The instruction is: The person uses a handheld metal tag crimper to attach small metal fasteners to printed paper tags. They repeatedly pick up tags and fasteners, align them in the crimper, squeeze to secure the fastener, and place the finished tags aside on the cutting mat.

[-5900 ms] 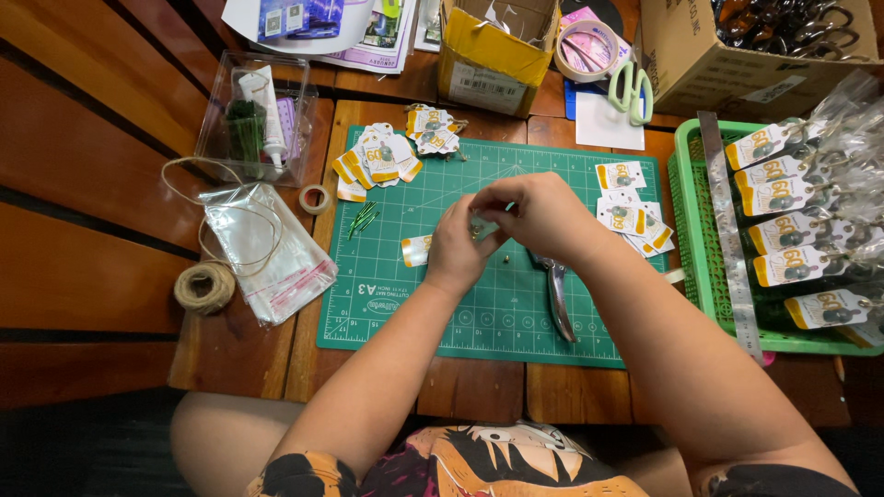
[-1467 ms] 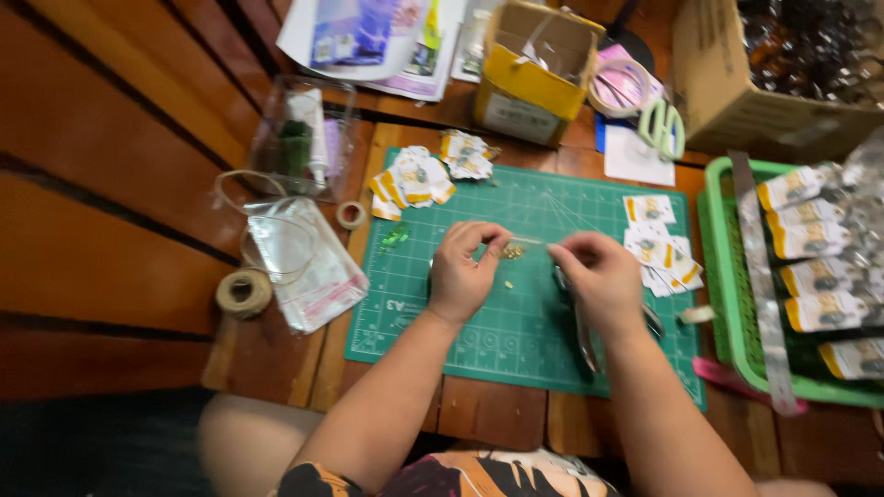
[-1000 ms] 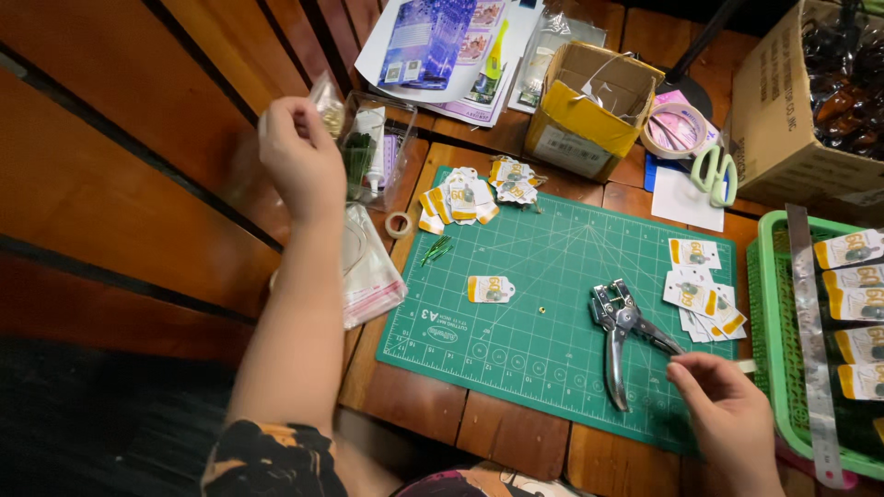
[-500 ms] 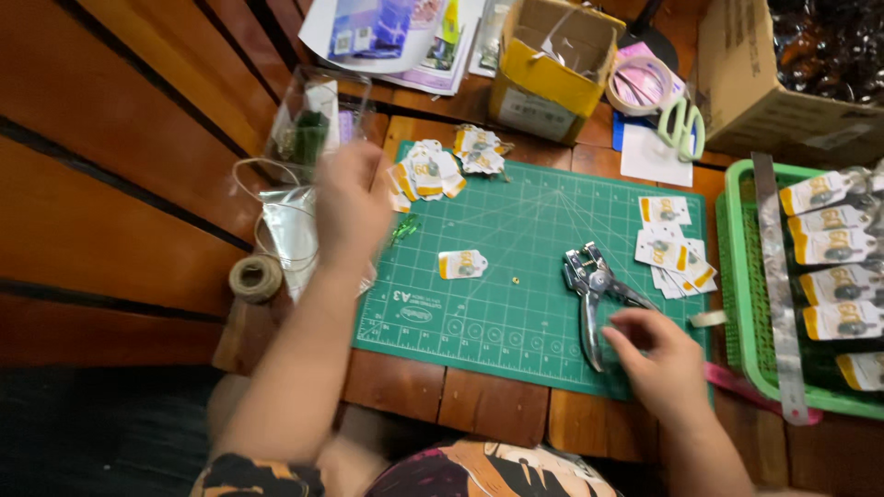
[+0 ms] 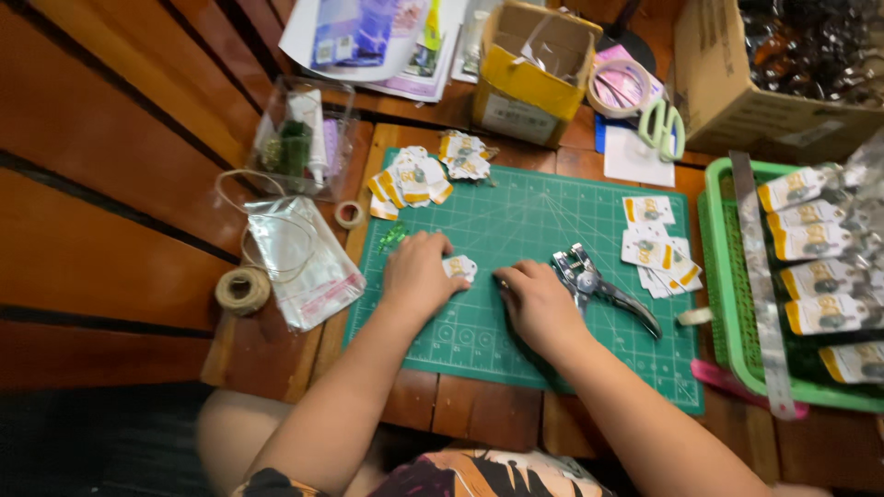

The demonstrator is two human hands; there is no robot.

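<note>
On the green cutting mat [image 5: 543, 230], left hand [image 5: 416, 272] pinches a small paper tag [image 5: 459, 268]; right hand [image 5: 539, 304] rests curled, empty.

Wooden slat table [image 5: 120, 120]. Directly on it: green cutting mat [image 5: 543, 230] beneath both hands; twine spool [image 5: 242, 291] and clear bag [image 5: 299, 262] left of them; green basket [image 5: 723, 304] right; yellow box [image 5: 529, 74] beyond.
</note>
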